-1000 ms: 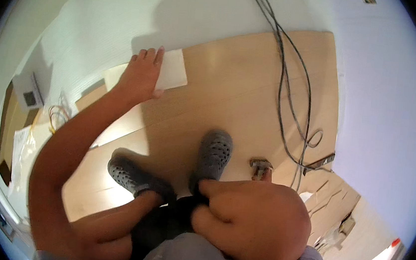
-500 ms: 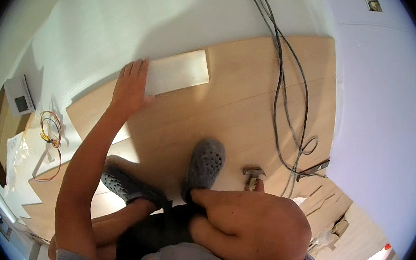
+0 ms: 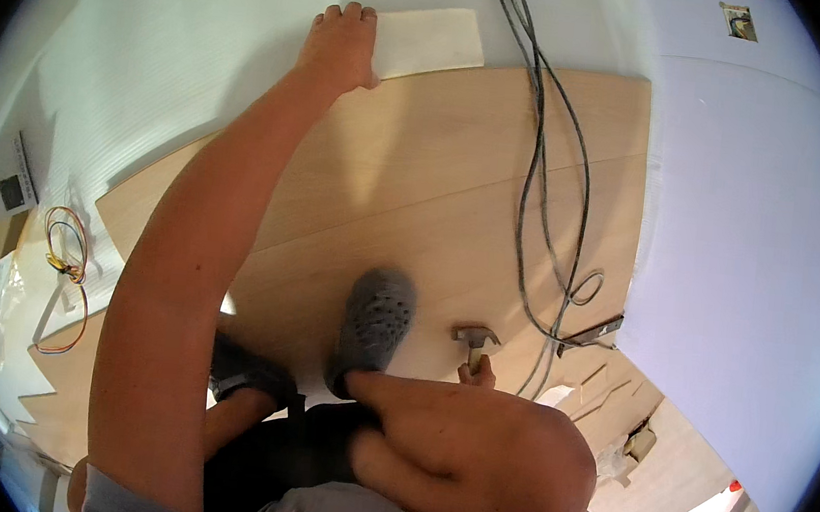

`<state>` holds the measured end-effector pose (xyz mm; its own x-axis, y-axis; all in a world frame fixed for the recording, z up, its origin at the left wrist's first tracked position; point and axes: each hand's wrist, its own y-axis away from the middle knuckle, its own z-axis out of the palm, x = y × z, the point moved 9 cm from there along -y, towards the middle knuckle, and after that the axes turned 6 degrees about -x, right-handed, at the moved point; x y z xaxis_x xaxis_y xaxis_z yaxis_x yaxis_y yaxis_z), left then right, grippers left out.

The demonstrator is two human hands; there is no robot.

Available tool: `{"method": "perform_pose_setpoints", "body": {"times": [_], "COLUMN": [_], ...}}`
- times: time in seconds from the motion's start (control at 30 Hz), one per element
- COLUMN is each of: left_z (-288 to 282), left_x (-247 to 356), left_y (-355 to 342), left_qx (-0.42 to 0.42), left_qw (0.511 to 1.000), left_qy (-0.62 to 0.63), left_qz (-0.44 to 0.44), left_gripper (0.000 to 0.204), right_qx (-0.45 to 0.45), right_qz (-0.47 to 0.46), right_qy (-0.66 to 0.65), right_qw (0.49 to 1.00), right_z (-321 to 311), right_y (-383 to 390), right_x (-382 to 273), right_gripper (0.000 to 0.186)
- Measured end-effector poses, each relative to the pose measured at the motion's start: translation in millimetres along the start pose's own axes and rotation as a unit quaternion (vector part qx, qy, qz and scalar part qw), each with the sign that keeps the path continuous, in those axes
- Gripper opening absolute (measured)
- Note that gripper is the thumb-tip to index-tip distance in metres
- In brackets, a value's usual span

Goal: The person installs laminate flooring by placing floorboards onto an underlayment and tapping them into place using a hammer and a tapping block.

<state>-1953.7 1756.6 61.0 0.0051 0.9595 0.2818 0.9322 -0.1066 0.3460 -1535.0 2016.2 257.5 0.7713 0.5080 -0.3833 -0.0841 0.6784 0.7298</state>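
My left hand (image 3: 341, 47) reaches far forward and is closed round the left end of a flat white rectangular block (image 3: 432, 43), fingers at its far edge and thumb at its near edge. The block lies along the far edge of the light wood floor planks (image 3: 421, 139), on the white sheet side. By my right knee, my right hand (image 3: 480, 373) grips a claw hammer (image 3: 474, 337) by its handle. The knee hides most of that hand and arm.
Dark cables (image 3: 538, 160) run across the planks on the right, ending near a black metal bar (image 3: 590, 335). White underlay (image 3: 154, 44) spreads beyond the planks. At left are a coil of coloured wires (image 3: 68, 268) and a white box (image 3: 10, 176). A pale wall (image 3: 739, 219) borders the right.
My left hand has moved forward and right with the white block, from on top of the planks to their far edge. The hammer and right hand now show more beside my knee.
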Motion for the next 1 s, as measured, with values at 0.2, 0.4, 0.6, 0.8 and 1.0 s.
{"method": "perform_pose_setpoints", "body": {"times": [0.2, 0.4, 0.6, 0.8, 1.0], "left_z": [1.3, 1.9, 0.3, 5.5, 3.0], "left_x": [1.0, 4.1, 14.0, 13.4, 15.0], "left_y": [-1.2, -2.0, -5.8, -4.5, -7.8], "left_qx": [0.051, 0.047, 0.05, 0.063, 0.076], "left_qw": [0.998, 0.998, 0.999, 0.996, 0.996], "left_qy": [0.012, 0.016, 0.01, 0.066, 0.035], "left_qz": [0.023, 0.026, 0.017, -0.021, -0.031], "left_gripper": [0.092, 0.095, 0.092, 0.092, 0.091], "right_qx": [0.258, 0.574, 0.614, 0.473, 0.32], "right_qz": [0.018, 0.01, -0.018, -0.04, 0.005], "right_qy": [-0.012, -0.016, 0.161, 0.492, 0.666], "right_qw": [0.966, 0.819, 0.772, 0.73, 0.674], "right_z": [-97.8, -207.2, -309.4, -362.8, -295.2], "right_y": [0.6, -13.4, 20.9, -0.6, -89.1], "right_x": [74.3, 160.6, 23.5, -295.1, -444.1], "right_gripper": [0.017, 0.017, 0.024, 0.025, 0.027]}}
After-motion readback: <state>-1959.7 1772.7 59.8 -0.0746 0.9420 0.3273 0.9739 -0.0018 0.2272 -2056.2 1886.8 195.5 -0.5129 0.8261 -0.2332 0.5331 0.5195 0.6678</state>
